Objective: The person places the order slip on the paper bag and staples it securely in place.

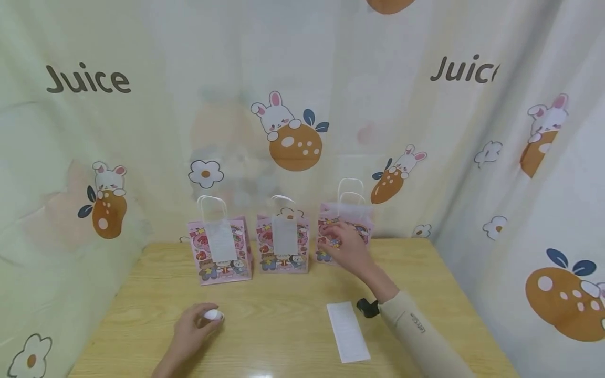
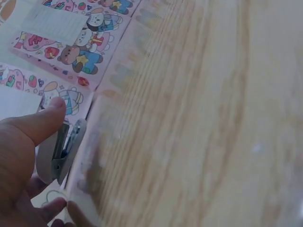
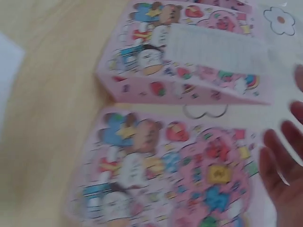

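Three pink paper gift bags with cartoon animals and white handles stand in a row: a left bag (image 1: 208,270), a middle bag (image 1: 283,264) and a right bag (image 1: 324,255). White printed slips hang on the fronts of the left and middle ones. My left hand (image 1: 190,329) holds a small white stapler (image 2: 59,151) above the table, in front of the left bag. In front of the right bag is my right hand (image 1: 348,248), partly covering it. Its fingers (image 3: 279,161) are spread loosely and hold nothing, near the bag's upper part in the right wrist view.
A white printed paper slip (image 1: 348,332) lies on the wooden table (image 1: 279,336) at right of centre. Beside it is a small black object (image 1: 367,308), partly behind my right forearm. A patterned curtain (image 1: 302,63) hangs behind and along both sides.
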